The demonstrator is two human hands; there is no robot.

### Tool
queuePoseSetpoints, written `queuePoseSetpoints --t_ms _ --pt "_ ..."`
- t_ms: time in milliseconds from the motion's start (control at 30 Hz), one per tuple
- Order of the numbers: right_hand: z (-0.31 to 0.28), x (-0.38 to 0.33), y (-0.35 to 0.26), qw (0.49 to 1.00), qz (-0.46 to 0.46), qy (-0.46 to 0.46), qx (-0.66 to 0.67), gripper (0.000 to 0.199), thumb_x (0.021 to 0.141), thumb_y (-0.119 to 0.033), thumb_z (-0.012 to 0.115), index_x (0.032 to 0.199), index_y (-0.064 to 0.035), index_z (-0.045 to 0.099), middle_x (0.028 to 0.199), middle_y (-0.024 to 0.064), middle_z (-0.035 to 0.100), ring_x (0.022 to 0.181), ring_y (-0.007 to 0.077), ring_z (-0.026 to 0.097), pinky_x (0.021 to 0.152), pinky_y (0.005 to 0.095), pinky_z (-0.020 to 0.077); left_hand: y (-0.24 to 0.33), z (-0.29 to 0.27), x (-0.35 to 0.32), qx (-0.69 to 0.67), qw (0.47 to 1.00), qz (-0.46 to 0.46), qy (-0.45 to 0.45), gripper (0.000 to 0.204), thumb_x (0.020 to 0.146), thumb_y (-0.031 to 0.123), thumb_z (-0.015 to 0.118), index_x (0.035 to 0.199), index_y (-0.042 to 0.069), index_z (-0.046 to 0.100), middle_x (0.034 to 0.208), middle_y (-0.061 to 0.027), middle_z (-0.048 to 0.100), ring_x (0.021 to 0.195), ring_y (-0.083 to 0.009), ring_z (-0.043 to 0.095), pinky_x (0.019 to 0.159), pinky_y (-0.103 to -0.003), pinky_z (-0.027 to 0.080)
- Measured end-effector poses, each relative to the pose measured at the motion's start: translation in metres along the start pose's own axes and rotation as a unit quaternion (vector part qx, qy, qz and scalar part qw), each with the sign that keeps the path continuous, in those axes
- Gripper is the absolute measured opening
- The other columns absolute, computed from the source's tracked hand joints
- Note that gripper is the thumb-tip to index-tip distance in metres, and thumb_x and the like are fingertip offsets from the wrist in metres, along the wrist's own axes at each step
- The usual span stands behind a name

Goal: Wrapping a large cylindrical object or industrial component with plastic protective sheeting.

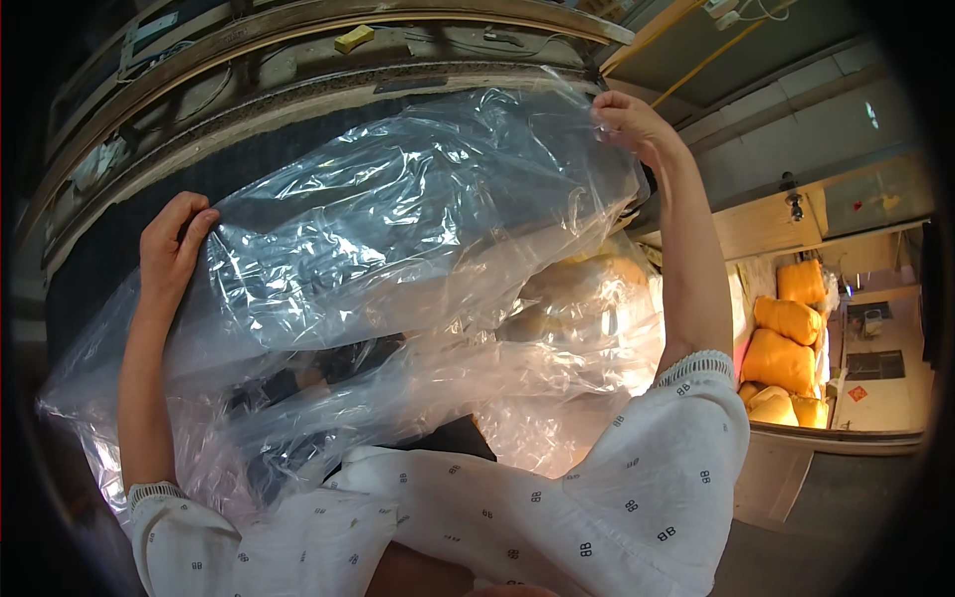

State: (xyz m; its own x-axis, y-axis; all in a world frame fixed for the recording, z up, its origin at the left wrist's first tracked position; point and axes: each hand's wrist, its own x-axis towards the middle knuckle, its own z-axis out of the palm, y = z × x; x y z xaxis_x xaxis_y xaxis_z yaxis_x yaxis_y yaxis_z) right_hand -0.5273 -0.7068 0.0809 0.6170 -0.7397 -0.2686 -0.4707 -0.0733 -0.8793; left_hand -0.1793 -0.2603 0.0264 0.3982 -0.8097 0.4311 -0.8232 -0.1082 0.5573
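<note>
Clear glossy plastic sheet (398, 229), white sleeves (617, 478) with small dark marks, orange sacks (786, 348)

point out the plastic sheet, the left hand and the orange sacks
plastic sheet (398, 229), head view, shiny middle
left hand (171, 244), head view, back of hand
orange sacks (786, 343), head view, middle sack

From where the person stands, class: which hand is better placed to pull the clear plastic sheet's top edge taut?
Right, probably. The right hand already pinches the clear plastic sheet at its upper corner, arm raised. The left hand grips the side edge lower down.
</note>
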Motion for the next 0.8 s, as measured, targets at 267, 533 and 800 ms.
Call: queuePoseSetpoints --t_ms 267,533,800 --pt "0.040 0.042 0.058 0.948 -0.164 0.196 -0.188 0.028 0.073 -0.007 0.060 0.100 0.0006 0.055 0.076 0.0067 0.060 0.071 0.0149 0.057 0.065 0.0272 0.0449 0.022 -0.029 -0.038 -0.077 0.975 -0.206 -0.016 0.014 0.080 0.012 0.061 0.072 0.003 0.054 0.059 0.0053 0.041 0.055 -0.0019 0.034 0.049 -0.018 0.025" --pt "0.071 -0.018 -0.010 0.785 -0.407 0.407 -0.229 0.010 0.080 -0.005 0.055 0.089 -0.0027 0.055 0.079 0.0107 0.059 0.071 0.0214 0.057 0.067 0.0302 0.0450 0.044 -0.041 -0.063 -0.060 0.987 -0.143 0.032 0.015 0.083 0.014 0.061 0.075 0.002 0.055 0.062 0.0038 0.043 0.055 -0.0034 0.035 0.049 -0.019 0.027" --pt "0.163 -0.088 0.031 0.792 -0.360 0.128 -0.476 0.050 0.087 -0.035 0.047 0.126 -0.0045 0.040 0.130 0.0186 0.038 0.121 0.0363 0.034 0.098 0.0483 0.0284 0.033 -0.043 -0.075 -0.041 0.983 -0.170 0.058 0.016 0.082 0.014 0.061 0.074 0.002 0.055 0.061 0.0037 0.042 0.055 -0.0040 0.033 0.048 -0.021 0.025"
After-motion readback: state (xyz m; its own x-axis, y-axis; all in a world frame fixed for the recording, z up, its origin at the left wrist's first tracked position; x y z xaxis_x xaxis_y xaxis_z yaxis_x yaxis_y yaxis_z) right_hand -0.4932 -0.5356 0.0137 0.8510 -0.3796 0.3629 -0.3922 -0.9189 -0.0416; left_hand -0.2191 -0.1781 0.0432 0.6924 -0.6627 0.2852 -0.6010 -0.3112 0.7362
